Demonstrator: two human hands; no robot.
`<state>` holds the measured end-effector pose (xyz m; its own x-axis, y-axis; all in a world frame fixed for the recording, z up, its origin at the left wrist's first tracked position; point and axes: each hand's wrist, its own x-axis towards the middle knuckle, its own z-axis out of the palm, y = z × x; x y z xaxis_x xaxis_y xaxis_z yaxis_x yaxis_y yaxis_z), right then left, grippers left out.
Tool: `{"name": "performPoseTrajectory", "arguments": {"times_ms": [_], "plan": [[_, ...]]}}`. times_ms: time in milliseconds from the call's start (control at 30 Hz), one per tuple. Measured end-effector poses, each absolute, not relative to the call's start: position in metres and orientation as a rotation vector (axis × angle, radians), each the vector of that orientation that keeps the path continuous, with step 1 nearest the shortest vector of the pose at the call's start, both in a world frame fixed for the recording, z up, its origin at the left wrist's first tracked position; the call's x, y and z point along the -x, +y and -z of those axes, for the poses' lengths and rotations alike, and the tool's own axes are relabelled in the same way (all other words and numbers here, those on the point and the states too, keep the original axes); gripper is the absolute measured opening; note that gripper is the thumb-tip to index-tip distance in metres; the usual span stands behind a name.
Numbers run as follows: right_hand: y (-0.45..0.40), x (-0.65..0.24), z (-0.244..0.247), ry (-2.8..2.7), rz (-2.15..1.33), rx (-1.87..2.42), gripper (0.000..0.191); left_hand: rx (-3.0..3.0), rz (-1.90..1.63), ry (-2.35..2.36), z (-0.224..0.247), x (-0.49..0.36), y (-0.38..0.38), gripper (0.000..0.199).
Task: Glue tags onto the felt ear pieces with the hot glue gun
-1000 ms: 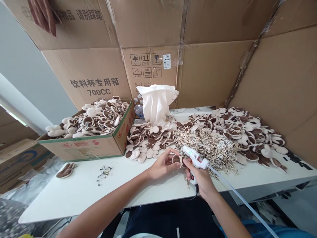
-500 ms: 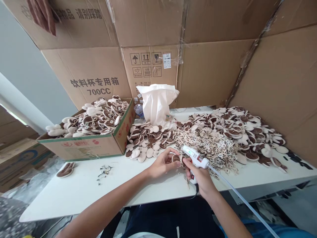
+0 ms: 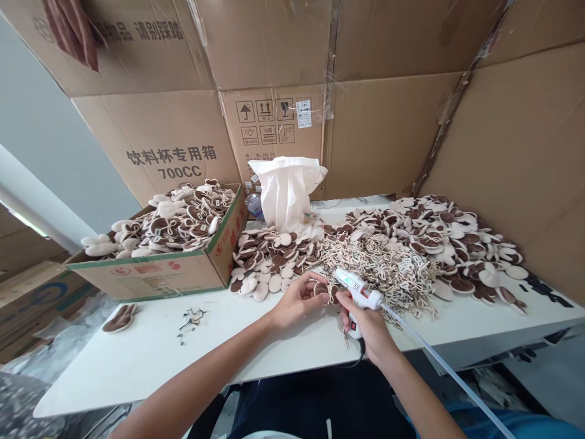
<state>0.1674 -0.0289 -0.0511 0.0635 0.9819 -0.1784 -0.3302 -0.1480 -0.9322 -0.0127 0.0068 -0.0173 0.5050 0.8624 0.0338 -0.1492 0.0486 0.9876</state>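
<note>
My left hand (image 3: 295, 303) is closed on a small brown and cream fabric piece (image 3: 322, 288), with a cream cord looped over it. My right hand (image 3: 372, 332) grips a white hot glue gun (image 3: 351, 281) by its handle. The thumb and fingertips of that hand also reach the right side of the fabric piece. A long translucent glue stick (image 3: 439, 352) trails from the back of the gun toward the lower right. Just beyond the hands lies a heap of knotted cream cords (image 3: 388, 271). The gun's nozzle is hard to make out against them.
A cardboard box (image 3: 150, 277) full of corded fabric pieces stands at the left. Loose pieces (image 3: 274, 283) lie beside it, and a larger heap (image 3: 450, 238) spreads right. A white bag (image 3: 287, 189) stands behind. One finished-looking piece (image 3: 120, 318) and scraps (image 3: 191, 322) lie left.
The fabric piece has turned so its brown face and the cord loop show more clearly between my hands. Both hands keep their holds, and the view has shifted slightly.
</note>
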Motion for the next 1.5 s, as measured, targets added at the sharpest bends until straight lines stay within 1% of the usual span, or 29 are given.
{"name": "performPoseTrajectory", "arguments": {"times_ms": [300, 600, 1200, 1500], "plan": [[-0.0293, -0.1680, 0.0497, -0.847, -1.394, 1.134, 0.046, -1.320, -0.872, 0.736, 0.0158, 0.0117, 0.0071, 0.049], [-0.0305, -0.1682, 0.0484, -0.847, -1.393, 1.153, 0.044, -1.365, -0.854, 0.747, 0.0212, 0.0141, 0.0084, 0.044], [-0.0305, -0.1684, 0.0494, -0.861, -1.381, 1.161, 0.044, -1.381, -0.839, 0.738, 0.0235, 0.0134, 0.0089, 0.046], [-0.0315, -0.1692, 0.0521, -0.908, -1.374, 1.176, 0.042, -1.482, -0.761, 0.704, 0.0227, 0.0147, 0.0076, 0.042]]}}
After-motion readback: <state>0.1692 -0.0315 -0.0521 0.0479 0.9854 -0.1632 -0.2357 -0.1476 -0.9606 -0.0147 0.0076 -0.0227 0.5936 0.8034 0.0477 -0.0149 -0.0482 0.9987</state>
